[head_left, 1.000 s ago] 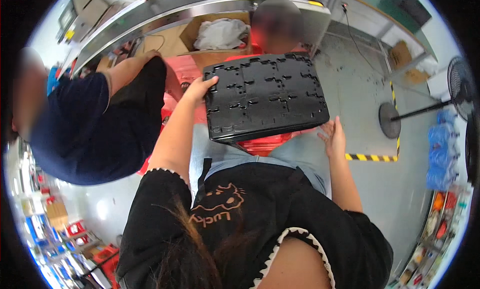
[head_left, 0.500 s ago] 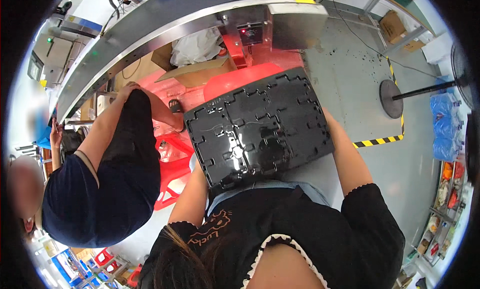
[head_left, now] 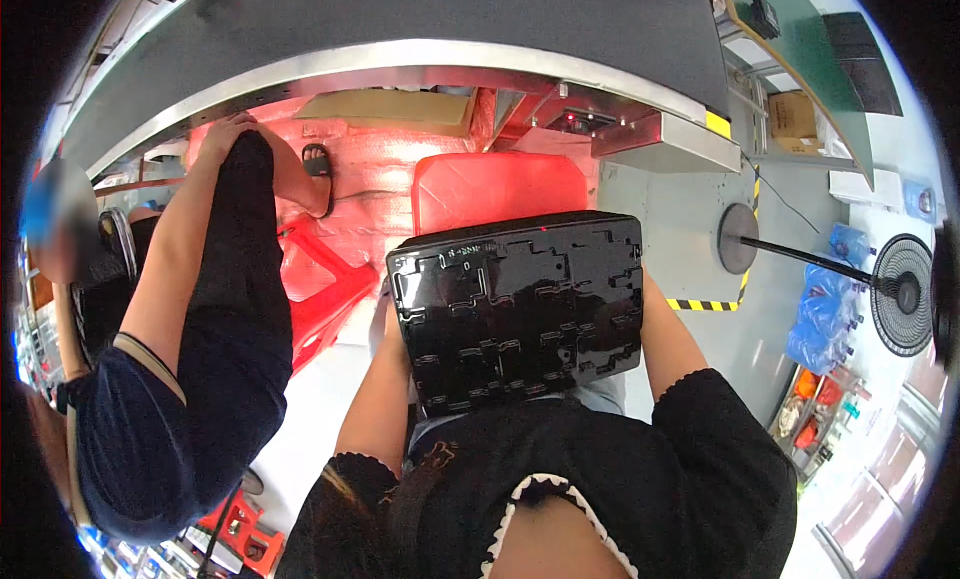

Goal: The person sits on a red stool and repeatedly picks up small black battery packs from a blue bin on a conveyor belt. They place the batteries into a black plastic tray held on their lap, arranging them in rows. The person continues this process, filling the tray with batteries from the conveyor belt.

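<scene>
A glossy black moulded plastic tray (head_left: pixel 520 314) with stepped recesses is held in front of my body, its patterned face towards me. My left hand (head_left: pixel 391 317) grips it by the left side and my right hand (head_left: pixel 648 289) by the right side. The fingers of both hands are mostly hidden behind the tray. Its top side looks thick; whether several trays are stacked I cannot tell. Just beyond the tray's far edge is a red plastic stool (head_left: pixel 500 187).
A dark conveyor belt (head_left: pixel 450 24) with a metal edge runs across the far side. Close on my left sits a person in dark clothes (head_left: pixel 190 409), beside a red stool (head_left: pixel 320 279). At right stand a black fan (head_left: pixel 902 294) and blue-wrapped bundles (head_left: pixel 825 324).
My view has shifted, so more of the conveyor belt shows. The tray, slanted before, is now nearly level from side to side and tipped more upright. Both hands still hold it.
</scene>
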